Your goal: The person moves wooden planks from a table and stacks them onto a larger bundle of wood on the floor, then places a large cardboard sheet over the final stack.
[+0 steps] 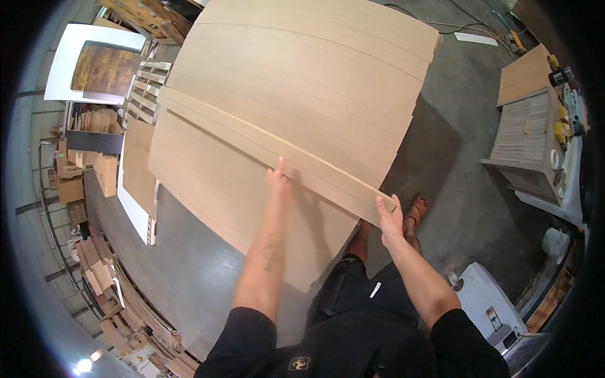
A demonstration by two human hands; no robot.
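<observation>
We hold a long thin wooden strip (pixel 271 135) that lies slantwise on top of a wide stack of pale boards (pixel 302 69), running from the upper left down to the near right corner. Our right hand (pixel 391 217) has its grip closed around the strip's near end, thumb on top. Our left hand (pixel 279 179) presses on the strip further along, fingers stretched out flat rather than wrapped around it.

Around us, a cabinet with a slatted top (pixel 526 135) stands to the right, with yellow tools (pixel 559 129) along its far edge and a loose panel (pixel 523 75) behind it. A white machine (pixel 485 302) sits at the lower right. To the left are a pallet (pixel 145 91), a dark brown panel in a white frame (pixel 101 66) and heaps of offcuts (pixel 107 277).

The stack hides whatever surface carries it, and covers most of our legs; only a sandalled foot (pixel 417 211) shows on the concrete floor (pixel 466 189). The far things along the rim are too bent and small to make out.
</observation>
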